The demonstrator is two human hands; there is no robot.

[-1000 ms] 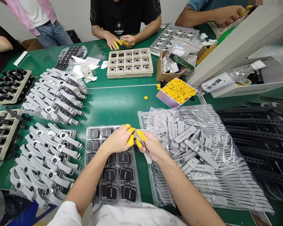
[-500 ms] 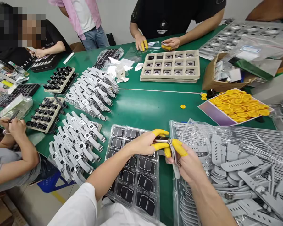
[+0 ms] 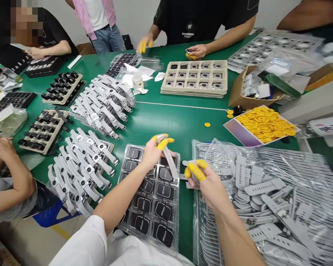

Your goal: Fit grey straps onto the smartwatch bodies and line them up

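Observation:
My left hand (image 3: 151, 155), with yellow finger cots on its fingertips, grips a smartwatch (image 3: 160, 137) that is mostly hidden by the fingers. From it a grey perforated strap (image 3: 170, 164) hangs down toward the right. My right hand (image 3: 207, 181), also in yellow cots, pinches a grey watch strap (image 3: 188, 162) near the bag's left edge. Below my left hand lies a clear tray (image 3: 177, 207) of black watch faces (image 3: 163, 211). Close by on the right is a plastic bag (image 3: 197, 207) with many loose grey straps (image 3: 263, 187).
Left of the tray, grey-strapped watches (image 3: 80, 173) lie in rows, with black ones (image 3: 44, 129) beyond. A box of yellow finger cots (image 3: 266, 123) and a cardboard box (image 3: 238, 87) stand at the right. Across the green table (image 3: 166, 120), a co-worker's hand (image 3: 197, 51) is near a beige tray (image 3: 194, 90).
My hands have moved apart; the left one carries the watch away with a strap now hanging from it. Across the table, a co-worker's hand has lifted and moved left. The view has shifted slightly.

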